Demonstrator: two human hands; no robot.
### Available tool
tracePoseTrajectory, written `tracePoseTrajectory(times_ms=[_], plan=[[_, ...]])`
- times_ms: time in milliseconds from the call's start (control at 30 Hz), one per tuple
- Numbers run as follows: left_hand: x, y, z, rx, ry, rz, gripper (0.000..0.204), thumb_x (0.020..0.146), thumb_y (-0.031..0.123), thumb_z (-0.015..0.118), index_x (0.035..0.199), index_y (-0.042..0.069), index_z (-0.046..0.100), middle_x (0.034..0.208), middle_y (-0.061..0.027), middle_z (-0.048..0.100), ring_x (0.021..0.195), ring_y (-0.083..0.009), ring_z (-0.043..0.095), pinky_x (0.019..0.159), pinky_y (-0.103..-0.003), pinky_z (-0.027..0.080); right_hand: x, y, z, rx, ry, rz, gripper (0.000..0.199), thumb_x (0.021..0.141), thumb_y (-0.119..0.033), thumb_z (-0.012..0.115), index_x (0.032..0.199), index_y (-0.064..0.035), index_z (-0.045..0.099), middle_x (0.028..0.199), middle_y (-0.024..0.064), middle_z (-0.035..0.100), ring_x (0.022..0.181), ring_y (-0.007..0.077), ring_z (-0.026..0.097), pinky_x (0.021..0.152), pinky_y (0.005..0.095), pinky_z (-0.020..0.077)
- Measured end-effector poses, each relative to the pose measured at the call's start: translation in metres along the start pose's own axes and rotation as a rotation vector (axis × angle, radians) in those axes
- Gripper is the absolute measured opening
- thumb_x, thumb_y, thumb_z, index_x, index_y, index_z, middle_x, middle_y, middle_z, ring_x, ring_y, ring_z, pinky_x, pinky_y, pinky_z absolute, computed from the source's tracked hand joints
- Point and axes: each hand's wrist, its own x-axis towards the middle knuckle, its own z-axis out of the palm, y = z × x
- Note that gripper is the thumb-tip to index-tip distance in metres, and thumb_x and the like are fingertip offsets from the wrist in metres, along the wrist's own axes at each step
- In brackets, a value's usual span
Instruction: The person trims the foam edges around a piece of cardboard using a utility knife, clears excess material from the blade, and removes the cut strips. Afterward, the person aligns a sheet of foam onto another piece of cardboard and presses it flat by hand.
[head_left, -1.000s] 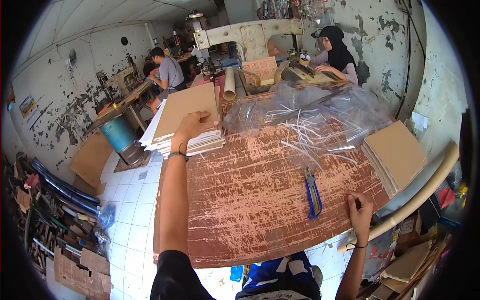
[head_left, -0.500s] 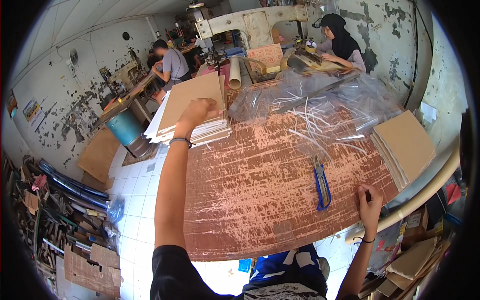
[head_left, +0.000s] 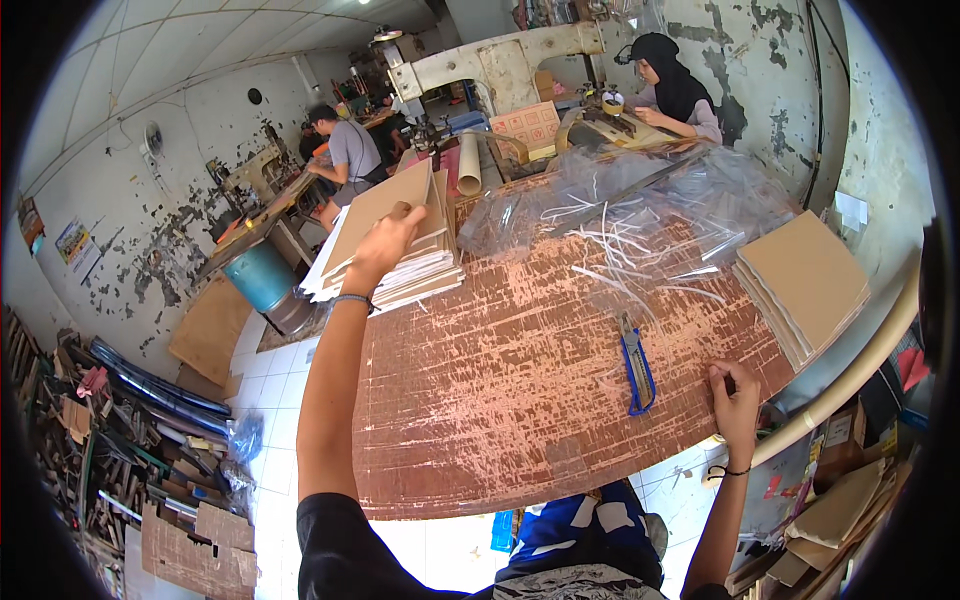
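Observation:
My left hand (head_left: pixel 388 245) is closed on the right edge of the top brown cardboard sheet (head_left: pixel 372 212), which sits slightly tilted over a stack of white-edged boards (head_left: pixel 425 282) at the table's left. Some of its fingertips are hidden. Resting by the table's right edge, my right hand (head_left: pixel 737 402) is loosely curled with nothing visible in it. A blue utility knife (head_left: pixel 637 372) lies on the worn red-brown table (head_left: pixel 480 400), left of my right hand. Beyond that hand stands a smaller stack of brown cardboard (head_left: pixel 805 285).
Crumpled clear plastic (head_left: pixel 640 195) and white strips (head_left: pixel 625 255) cover the table's far right, with a long metal ruler (head_left: pixel 640 185) among them. A large machine (head_left: pixel 500 65) stands behind, with a co-worker (head_left: pixel 672 90) beside it. Another person (head_left: pixel 350 150) works at far left. Scrap (head_left: pixel 130 430) piles up lower left.
My left hand has drawn slightly nearer and curled its fingers at the sheet's edge. The top sheet has shifted and tilted, baring the board beneath at its right. My right hand stays in place.

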Motion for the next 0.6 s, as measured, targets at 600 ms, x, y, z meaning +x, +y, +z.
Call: tracePoseTrajectory(times_ms=[600], plan=[[-0.022, -0.026, -0.043, 0.279, 0.59, -0.224, 0.034, 0.085, -0.002, 0.054, 0.114, 0.012, 0.062, 0.098, -0.0111, 0.072, 0.083, -0.0318, 0.07, 0.072, -0.044, 0.058, 0.001, -0.002, 0.0, 0.081, -0.042, 0.077, 0.013, 0.092, -0.009, 0.064, 0.094, 0.0022, 0.07, 0.072, 0.0093, 0.067, 0.062, 0.0135, 0.061, 0.059, 0.0279, 0.047]])
